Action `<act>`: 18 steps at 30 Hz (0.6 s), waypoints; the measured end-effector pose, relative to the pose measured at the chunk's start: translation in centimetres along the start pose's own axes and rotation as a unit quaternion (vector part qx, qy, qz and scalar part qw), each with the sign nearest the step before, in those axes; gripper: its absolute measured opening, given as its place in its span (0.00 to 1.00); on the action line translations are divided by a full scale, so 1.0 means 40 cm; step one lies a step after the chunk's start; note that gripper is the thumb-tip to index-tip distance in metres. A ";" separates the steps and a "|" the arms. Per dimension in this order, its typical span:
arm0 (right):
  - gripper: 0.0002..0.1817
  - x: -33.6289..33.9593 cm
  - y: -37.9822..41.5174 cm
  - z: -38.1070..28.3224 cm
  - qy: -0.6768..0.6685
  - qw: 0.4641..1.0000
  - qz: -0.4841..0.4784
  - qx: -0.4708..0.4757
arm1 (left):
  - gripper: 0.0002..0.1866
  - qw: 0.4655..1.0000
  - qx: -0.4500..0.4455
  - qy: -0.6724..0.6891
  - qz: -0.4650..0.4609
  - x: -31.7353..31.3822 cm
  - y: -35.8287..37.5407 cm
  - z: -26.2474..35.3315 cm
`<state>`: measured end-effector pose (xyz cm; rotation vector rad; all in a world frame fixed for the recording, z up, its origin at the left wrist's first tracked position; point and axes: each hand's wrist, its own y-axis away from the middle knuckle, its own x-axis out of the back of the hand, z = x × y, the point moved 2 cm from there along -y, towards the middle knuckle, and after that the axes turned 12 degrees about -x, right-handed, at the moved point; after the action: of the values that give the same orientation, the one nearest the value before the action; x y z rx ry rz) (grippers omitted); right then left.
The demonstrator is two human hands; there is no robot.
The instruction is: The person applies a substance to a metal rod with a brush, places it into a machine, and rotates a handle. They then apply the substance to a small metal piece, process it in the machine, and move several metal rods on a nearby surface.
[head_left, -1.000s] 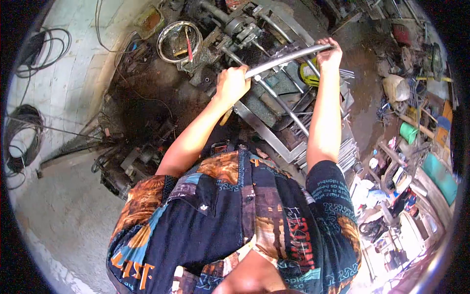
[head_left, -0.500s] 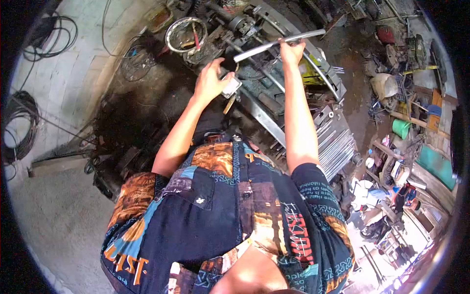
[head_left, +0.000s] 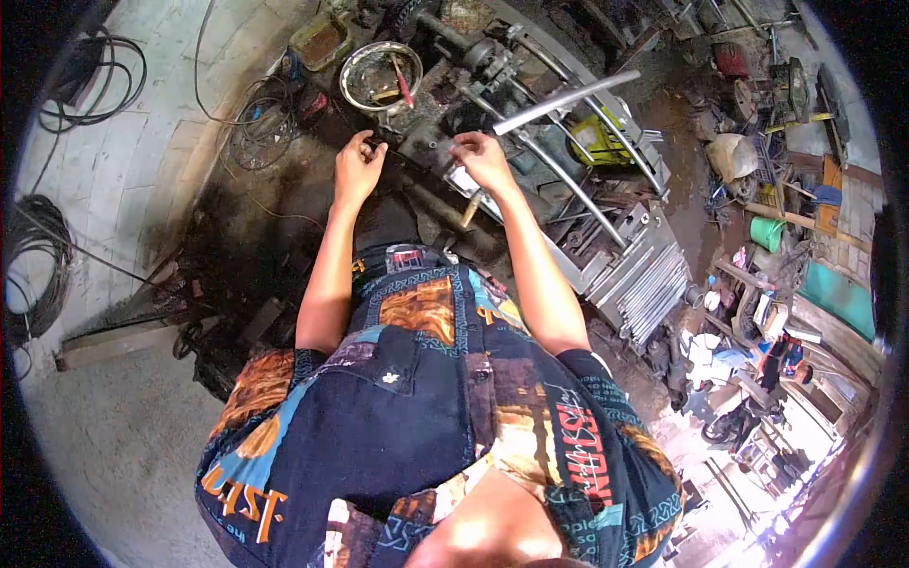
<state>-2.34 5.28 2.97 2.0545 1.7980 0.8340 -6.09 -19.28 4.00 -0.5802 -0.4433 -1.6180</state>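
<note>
My left hand (head_left: 360, 172) is raised left of the machine, thumb and fingers bent but apart, with nothing visible in it. Over the machine's near edge is my right hand (head_left: 485, 163), its fingers curled with a small gap and no object seen between them. A white box-like part (head_left: 462, 182) shows partly below the right hand, beside a short wooden handle (head_left: 471, 210). The long grey metal bar (head_left: 568, 100) rests slanted across the machine's rails (head_left: 559, 170), apart from both hands.
A round bowl (head_left: 382, 78) with a red-handled tool stands beyond my hands, near a rectangular tray (head_left: 320, 42). Metal rods (head_left: 653, 293) lie in a row at right. A yellow-green object (head_left: 598, 142) sits behind the rails. Coiled cables (head_left: 260, 133) are at left.
My right hand has let go of the metal bar and moved left and down. My left hand has moved left, away from the white part. The bar now lies on the rails.
</note>
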 end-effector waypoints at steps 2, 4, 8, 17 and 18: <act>0.19 -0.060 -0.053 -0.042 0.040 0.999 0.001 -0.005 | 0.21 0.999 -0.022 0.026 0.000 0.005 -0.061 -0.044; 0.19 -0.111 -0.096 -0.119 0.111 0.991 0.065 0.017 | 0.20 0.999 -0.027 0.022 -0.015 0.033 -0.125 -0.079; 0.17 -0.220 -0.242 -0.175 0.242 0.939 0.219 0.107 | 0.21 0.997 -0.039 0.032 -0.056 0.074 -0.260 -0.148; 0.27 -0.272 -0.315 -0.096 0.295 0.936 0.175 -0.082 | 0.20 0.979 -0.096 -0.021 -0.181 0.120 -0.403 -0.170; 0.26 -0.266 -0.304 -0.096 0.279 0.941 0.185 -0.058 | 0.20 0.976 -0.103 -0.021 -0.189 0.118 -0.408 -0.168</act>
<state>-15.00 -3.45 -3.35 2.2610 1.5521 1.7324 -23.36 -24.94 2.23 -0.7181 -0.4385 -2.0353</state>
